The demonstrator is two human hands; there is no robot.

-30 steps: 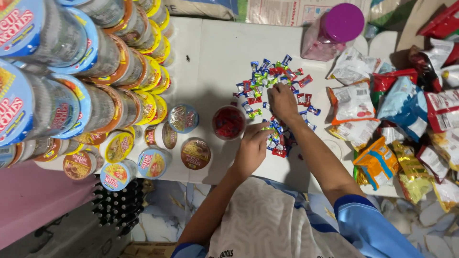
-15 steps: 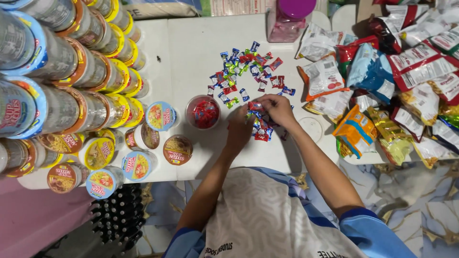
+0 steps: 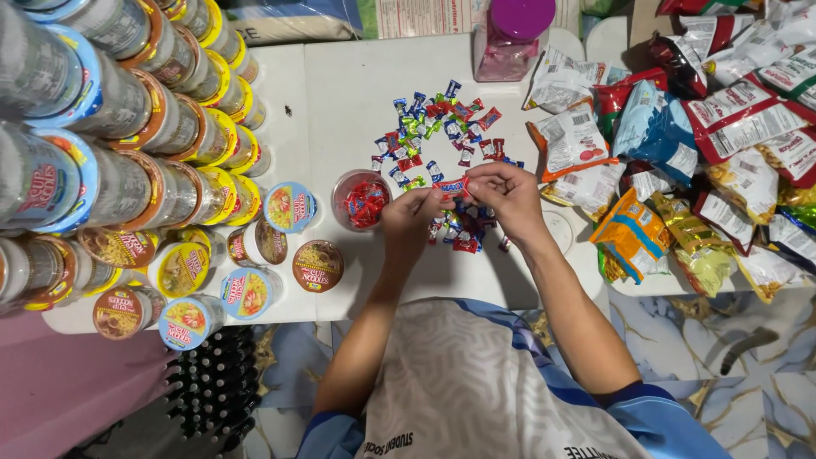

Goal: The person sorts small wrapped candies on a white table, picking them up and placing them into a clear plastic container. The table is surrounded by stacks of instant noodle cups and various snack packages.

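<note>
A white bench (image 3: 357, 93) carries stacked noodle cups (image 3: 127, 144) on one side and a heap of snack packets (image 3: 705, 144) on the other. Between them lies a scatter of wrapped candies (image 3: 433, 127), beside a clear cup (image 3: 361, 201) holding red ones. Above the scatter's near edge, the left hand (image 3: 410, 219) and right hand (image 3: 508, 197) both pinch one red wrapped candy (image 3: 450, 185) between fingertips.
</note>
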